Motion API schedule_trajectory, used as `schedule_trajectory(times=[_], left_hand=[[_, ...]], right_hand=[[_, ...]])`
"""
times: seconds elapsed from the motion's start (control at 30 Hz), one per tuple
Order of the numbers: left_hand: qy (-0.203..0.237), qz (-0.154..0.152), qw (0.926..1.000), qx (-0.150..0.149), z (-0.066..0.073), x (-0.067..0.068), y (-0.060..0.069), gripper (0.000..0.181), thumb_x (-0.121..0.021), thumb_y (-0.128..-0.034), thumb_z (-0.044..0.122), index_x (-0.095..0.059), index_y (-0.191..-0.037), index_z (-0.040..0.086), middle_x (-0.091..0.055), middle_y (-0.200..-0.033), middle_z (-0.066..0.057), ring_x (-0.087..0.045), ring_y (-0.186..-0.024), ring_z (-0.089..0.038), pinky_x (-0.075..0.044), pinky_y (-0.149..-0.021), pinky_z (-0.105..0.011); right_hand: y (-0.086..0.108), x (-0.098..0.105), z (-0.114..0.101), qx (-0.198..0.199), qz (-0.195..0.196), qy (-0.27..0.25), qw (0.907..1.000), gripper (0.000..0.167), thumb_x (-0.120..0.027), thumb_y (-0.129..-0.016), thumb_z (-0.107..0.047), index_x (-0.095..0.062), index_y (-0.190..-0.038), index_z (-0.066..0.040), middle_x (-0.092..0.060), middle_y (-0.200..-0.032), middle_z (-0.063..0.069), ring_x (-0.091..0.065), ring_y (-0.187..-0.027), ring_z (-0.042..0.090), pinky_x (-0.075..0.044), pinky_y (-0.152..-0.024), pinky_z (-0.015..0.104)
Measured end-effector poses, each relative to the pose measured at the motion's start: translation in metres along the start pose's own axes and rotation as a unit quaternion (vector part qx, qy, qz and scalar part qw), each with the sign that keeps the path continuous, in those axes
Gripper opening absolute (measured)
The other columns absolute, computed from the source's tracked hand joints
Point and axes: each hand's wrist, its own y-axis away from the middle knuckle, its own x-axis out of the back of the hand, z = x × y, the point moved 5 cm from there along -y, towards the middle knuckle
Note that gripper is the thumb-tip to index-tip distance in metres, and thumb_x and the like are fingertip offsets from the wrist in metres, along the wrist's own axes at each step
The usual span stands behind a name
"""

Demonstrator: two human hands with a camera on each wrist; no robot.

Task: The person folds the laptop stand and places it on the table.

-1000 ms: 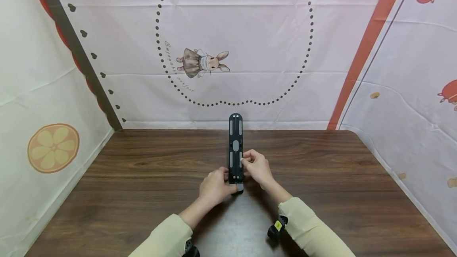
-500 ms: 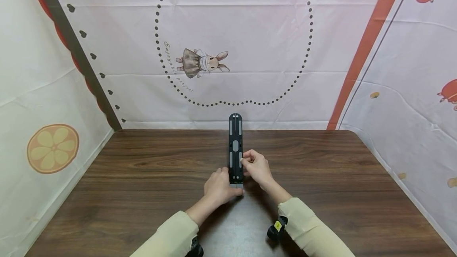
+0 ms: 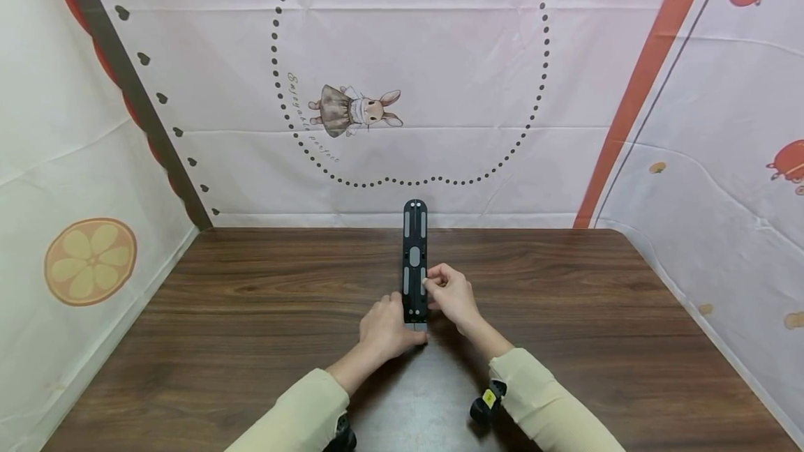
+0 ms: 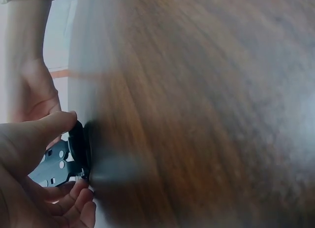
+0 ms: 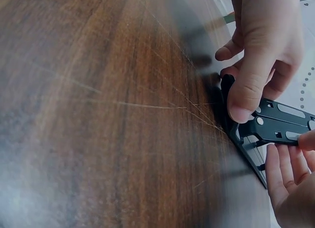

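A black folding laptop stand [image 3: 414, 229] with grey pads stands up at mid-table, long and narrow. Its near end meets the tabletop, where a black foot piece shows in the right wrist view. My left hand [image 3: 383, 328] grips this lower end, with the thumb across the front and the fingers at the left side. Higher up, my right hand [image 3: 453, 295] pinches the stand's right edge between thumb and fingers. In the left wrist view, my left thumb presses the black end piece [image 4: 78, 146]; part of the stand is hidden behind the hand.
The brown wooden table [image 3: 283, 270] surrounds the stand on all sides. Printed white cloth [image 3: 471, 89] hangs behind the table and along both sides. Black wrist cameras [image 3: 484, 407] sit at the sleeve cuffs, the right one close above the tabletop.
My left hand has shifted slightly right, and its thumb has slid lower across the stand's near end, covering more of it. My right hand and the stand look the same.
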Motion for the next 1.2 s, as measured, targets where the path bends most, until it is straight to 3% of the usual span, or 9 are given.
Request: schedule_trajectory(times=[0.3,0.63,0.87,1.03,1.2], left_hand=[[0.022,-0.012,0.9996,-0.008,-0.006,0.003,-0.001,0.065,-0.081,-0.0579,0.041,-0.057,-0.104,0.003,-0.056,-0.081,-0.005,-0.055,-0.069,-0.018,-0.043,-0.051,-0.032],[0.039,-0.016,0.9991,-0.006,-0.016,0.009,0.001,0.076,-0.083,-0.0591,0.038,-0.052,-0.119,0.003,-0.060,-0.090,-0.008,-0.057,-0.073,-0.019,-0.045,-0.056,-0.033],[0.050,-0.015,0.9986,-0.011,-0.022,0.013,0.001,0.064,-0.084,-0.0597,0.036,-0.053,-0.107,0.004,-0.055,-0.081,-0.002,-0.053,-0.066,-0.015,-0.042,-0.054,-0.030],[0.043,-0.016,0.9987,-0.024,-0.025,0.015,0.001,0.059,-0.083,-0.0610,0.034,-0.055,-0.105,0.006,-0.058,-0.084,-0.001,-0.055,-0.069,-0.015,-0.044,-0.055,-0.030],[0.012,-0.011,0.9993,-0.034,-0.027,0.017,0.001,0.055,-0.082,-0.0612,0.037,-0.057,-0.101,0.008,-0.059,-0.083,0.000,-0.056,-0.070,-0.015,-0.044,-0.054,-0.030]], right_hand=[[0.001,-0.001,-0.002,0.010,0.001,-0.012,0.9999,0.016,-0.060,-0.087,-0.010,-0.061,-0.100,0.000,-0.064,-0.084,0.010,-0.064,-0.068,0.016,-0.055,-0.060,0.038],[0.003,-0.006,-0.003,0.004,-0.011,-0.030,0.9995,0.015,-0.060,-0.087,-0.009,-0.060,-0.099,-0.001,-0.064,-0.085,0.009,-0.066,-0.071,0.019,-0.055,-0.061,0.038],[0.004,-0.009,-0.004,-0.003,-0.012,-0.041,0.9991,0.013,-0.061,-0.086,-0.009,-0.059,-0.097,-0.002,-0.062,-0.083,0.006,-0.067,-0.071,0.020,-0.055,-0.059,0.034],[0.004,-0.011,-0.004,-0.006,-0.021,-0.050,0.9985,0.012,-0.060,-0.087,-0.009,-0.058,-0.096,-0.002,-0.061,-0.083,0.006,-0.067,-0.073,0.021,-0.055,-0.060,0.035],[0.006,-0.012,-0.005,-0.008,-0.027,-0.054,0.9982,0.011,-0.060,-0.087,-0.008,-0.058,-0.096,-0.002,-0.062,-0.084,0.007,-0.067,-0.073,0.022,-0.055,-0.062,0.039]])
